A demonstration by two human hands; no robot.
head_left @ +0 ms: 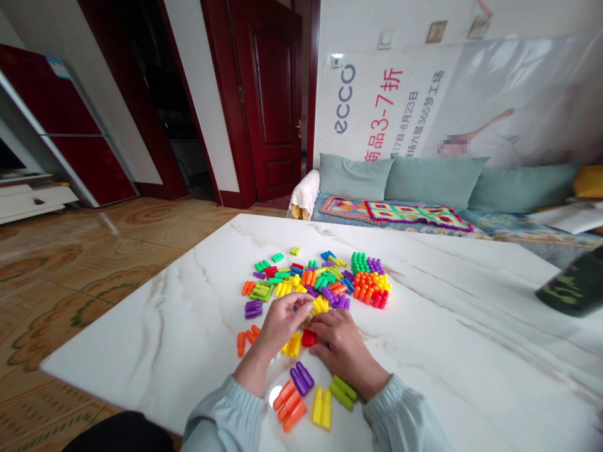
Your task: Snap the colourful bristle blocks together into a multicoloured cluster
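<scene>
Colourful plastic toy pieces, shaped like joined rounded pegs, lie on the marble-patterned table [452, 376]. My left hand [284, 319] is closed in a pinch over them, near a yellow piece [320, 305]; what its fingertips hold cannot be made out. My right hand [342, 339] curls around a red piece [309, 338], thumb below and fingers above. Another yellow piece [293, 344] lies under my left hand. Closer to me are a purple piece [301, 378], an orange piece [289, 406], a yellow-green piece [343, 392] and a yellow piece [321, 408].
A tight block of upright pieces [370, 280] stands behind my right hand, sorted by colour. Loose pieces [282, 274] are scattered to its left. A dark camouflage-patterned object [572, 285] sits at the right edge. Beyond the table is a sofa with green cushions [436, 179].
</scene>
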